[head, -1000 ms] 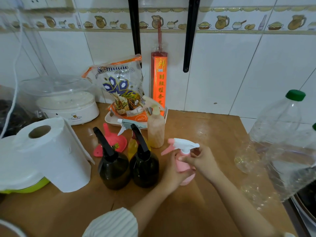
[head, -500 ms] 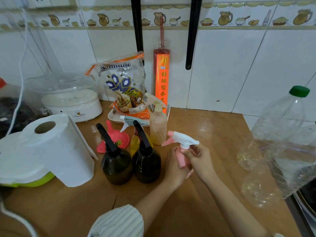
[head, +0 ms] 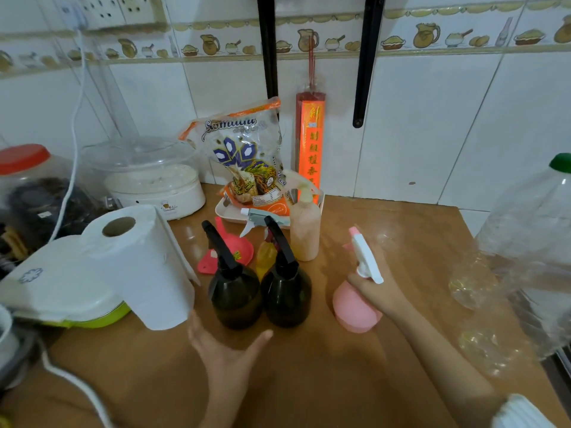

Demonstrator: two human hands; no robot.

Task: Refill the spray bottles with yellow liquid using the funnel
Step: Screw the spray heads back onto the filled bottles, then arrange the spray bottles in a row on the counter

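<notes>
Gripping the neck of a pink spray bottle [head: 353, 307], a person's right hand [head: 375, 291] has its fingers curled round the spot where the white trigger head [head: 366, 261] meets the round pink body. The trigger head rises above the fingers and the body bulges out below and to the left of them. The bottle stands tilted on the wooden table [head: 324, 381].

The left hand [head: 225, 350] holds nothing. Its fingers are spread wide and relaxed, just in front of two dark spray bottles [head: 234, 299] with black trigger heads, apart from them.

Taking the dark pair as the landmark: the pink bottle stands just to their right. Behind them lies a pink funnel [head: 230, 250], and a small bottle of yellow liquid [head: 266, 260] with a grey-and-white sprayer is partly hidden. Behind and slightly right of the pair stands a beige spray bottle [head: 304, 233]. To their left stands a white paper towel roll [head: 145, 270]. Far to their right, at the table's edge, are large clear plastic bottles [head: 525, 261], one with a green cap.
</notes>
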